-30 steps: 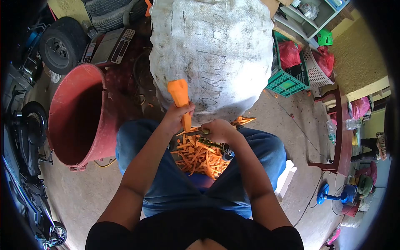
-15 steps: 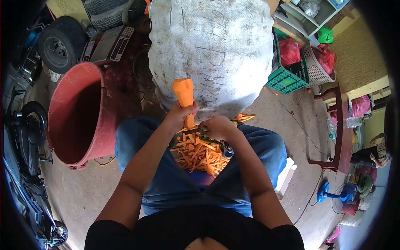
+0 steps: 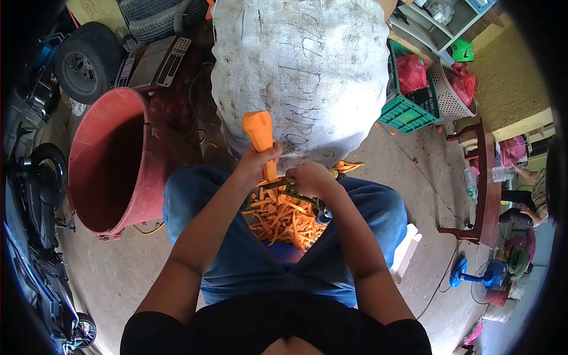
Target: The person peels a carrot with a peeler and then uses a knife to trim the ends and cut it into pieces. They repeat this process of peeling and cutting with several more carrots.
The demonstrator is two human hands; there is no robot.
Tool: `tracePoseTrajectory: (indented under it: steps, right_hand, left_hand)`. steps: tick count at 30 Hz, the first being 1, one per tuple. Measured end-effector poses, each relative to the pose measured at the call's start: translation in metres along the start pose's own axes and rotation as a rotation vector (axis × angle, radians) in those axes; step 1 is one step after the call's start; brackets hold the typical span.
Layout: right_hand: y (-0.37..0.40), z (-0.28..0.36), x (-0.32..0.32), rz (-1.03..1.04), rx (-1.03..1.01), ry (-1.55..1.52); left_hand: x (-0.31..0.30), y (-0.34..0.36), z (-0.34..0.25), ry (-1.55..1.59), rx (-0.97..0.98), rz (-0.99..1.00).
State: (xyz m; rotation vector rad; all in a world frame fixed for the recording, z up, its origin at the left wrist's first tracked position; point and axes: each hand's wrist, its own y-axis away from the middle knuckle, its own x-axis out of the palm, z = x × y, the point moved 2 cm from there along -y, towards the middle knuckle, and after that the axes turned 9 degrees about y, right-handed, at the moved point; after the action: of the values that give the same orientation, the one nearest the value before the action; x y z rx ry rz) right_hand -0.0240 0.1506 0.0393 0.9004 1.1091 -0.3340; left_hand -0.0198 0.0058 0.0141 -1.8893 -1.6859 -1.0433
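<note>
My left hand [image 3: 259,164] is wrapped round a long peeled carrot [image 3: 258,131], its thick end pointing up and away and its thin end down near the blade. Closed round a knife [image 3: 274,185], my right hand [image 3: 312,179] sits just right of the carrot's lower end. The knife's dark blade points left; its handle is mostly hidden in my fist. Below both hands, between my knees, lies a heap of orange peelings [image 3: 288,217]. A bulging white woven sack [image 3: 299,77] with handwriting stands right in front of my hands.
To the left stands a large red tub [image 3: 106,160], with a tyre [image 3: 87,63] behind it and a motorcycle [image 3: 44,207] at the edge. A green crate [image 3: 408,112], a wooden bench [image 3: 486,183] and a blue fan [image 3: 491,273] are on the right. Another person [image 3: 535,201] is at far right.
The carrot's thick end has tipped slightly left. My two hands have barely shifted. At far right the other person has moved, with an arm now reaching toward the bottles.
</note>
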Motion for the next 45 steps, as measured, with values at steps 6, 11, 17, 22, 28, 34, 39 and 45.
tracePoseTrajectory:
  steps: [6, 11, 17, 22, 28, 34, 39, 45]
  right_hand:
    - [-0.002, -0.001, 0.002, 0.018, -0.001, -0.009]
    - [-0.004, 0.000, 0.003, 0.036, 0.030, -0.022]
    - [-0.007, -0.001, 0.008, 0.026, 0.040, 0.013]
    - [-0.010, -0.003, 0.011, 0.016, 0.036, 0.001]
    - [-0.009, 0.001, 0.009, 0.008, 0.036, -0.028]
    - [-0.010, -0.002, 0.012, -0.004, 0.043, -0.021]
    - [-0.012, 0.001, 0.013, 0.020, 0.051, 0.017]
    - [-0.015, -0.001, 0.021, 0.029, 0.044, 0.040]
  left_hand:
    - [0.004, 0.002, 0.000, 0.034, 0.005, 0.042]
    - [0.002, 0.001, 0.001, 0.011, 0.026, 0.037]
    - [-0.002, 0.000, 0.006, -0.113, 0.052, -0.071]
    - [0.000, 0.002, 0.004, -0.049, 0.039, -0.104]
    - [0.001, 0.003, 0.002, -0.032, -0.004, -0.050]
    - [-0.002, 0.004, 0.006, 0.006, 0.046, -0.088]
    - [-0.002, 0.005, 0.010, -0.072, 0.033, -0.083]
    - [0.008, 0.011, 0.010, -0.248, 0.104, -0.155]
